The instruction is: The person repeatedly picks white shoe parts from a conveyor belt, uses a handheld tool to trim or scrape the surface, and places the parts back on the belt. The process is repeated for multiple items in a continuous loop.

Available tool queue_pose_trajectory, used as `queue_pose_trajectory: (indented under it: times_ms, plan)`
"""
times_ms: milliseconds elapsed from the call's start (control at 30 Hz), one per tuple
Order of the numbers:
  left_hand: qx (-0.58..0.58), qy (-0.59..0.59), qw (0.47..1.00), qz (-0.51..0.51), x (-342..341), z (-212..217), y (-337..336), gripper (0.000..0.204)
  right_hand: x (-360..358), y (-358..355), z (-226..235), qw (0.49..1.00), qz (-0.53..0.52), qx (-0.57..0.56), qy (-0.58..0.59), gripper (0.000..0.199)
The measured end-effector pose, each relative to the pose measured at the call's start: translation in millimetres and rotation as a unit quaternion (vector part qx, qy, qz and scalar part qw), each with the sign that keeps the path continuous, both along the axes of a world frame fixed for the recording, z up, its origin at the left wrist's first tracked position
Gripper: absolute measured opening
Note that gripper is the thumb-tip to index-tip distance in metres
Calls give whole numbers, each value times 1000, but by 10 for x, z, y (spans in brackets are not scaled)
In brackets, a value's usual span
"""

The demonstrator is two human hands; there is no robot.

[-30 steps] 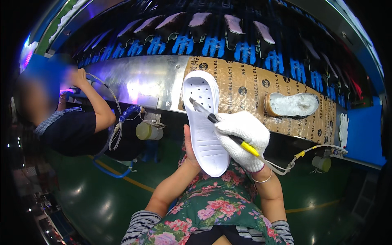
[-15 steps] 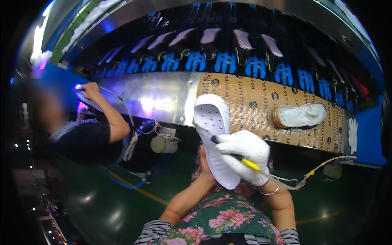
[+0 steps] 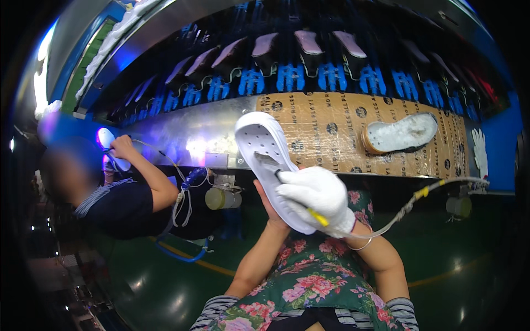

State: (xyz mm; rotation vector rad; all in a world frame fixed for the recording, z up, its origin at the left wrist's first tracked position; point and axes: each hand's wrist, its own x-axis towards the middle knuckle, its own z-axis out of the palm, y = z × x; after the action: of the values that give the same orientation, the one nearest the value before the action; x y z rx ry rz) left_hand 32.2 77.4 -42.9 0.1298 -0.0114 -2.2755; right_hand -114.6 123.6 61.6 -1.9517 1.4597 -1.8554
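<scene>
Clearly, the brushing called for a steady sole and a light touch. The white sole (image 3: 270, 179) was held tilted in the air off the near left end of the cardboard sheet (image 3: 342, 160), its holed toe end pointing away from the person. The bare left hand (image 3: 274, 212) cradled it from below, thumb along the edge; the other fingers were mostly hidden, so their grip could not be told in full. The gloved right hand (image 3: 314, 193) was curled closed around the brush (image 3: 266, 159), whose bristles seemed to lie on the footbed near the holes. Even, overlapping strokes at a low angle looked best, with the glove kept clear of the footbed and the tube (image 3: 408, 208), which ran past the cardboard's near right corner, left slack. Another shoe (image 3: 403, 134) lay on the cardboard's right part.
</scene>
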Motion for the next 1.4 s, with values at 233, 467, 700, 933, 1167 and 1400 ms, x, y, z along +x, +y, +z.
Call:
queue_pose_trajectory:
  times_ms: [233,467,700,933,1167,1400]
  plan:
    - [-61,-81,995,22,-8,92,-145,99,-80,55,59,990,106,61,-65,26]
    - [-84,7,994,-72,-4,148,-292,91,206,160,-100,974,139,161,-80,32]
    - [-58,53,995,-62,-79,266,-386,97,-27,71,-128,988,127,24,83,35]
    - [-134,80,982,-105,11,271,-488,107,-128,129,-35,985,146,88,-8,29]
    - [-142,40,973,-178,88,320,-525,109,1,301,-23,949,282,116,-81,26]
    - [-249,64,913,-318,-13,342,-895,115,88,430,-109,965,234,119,11,27]
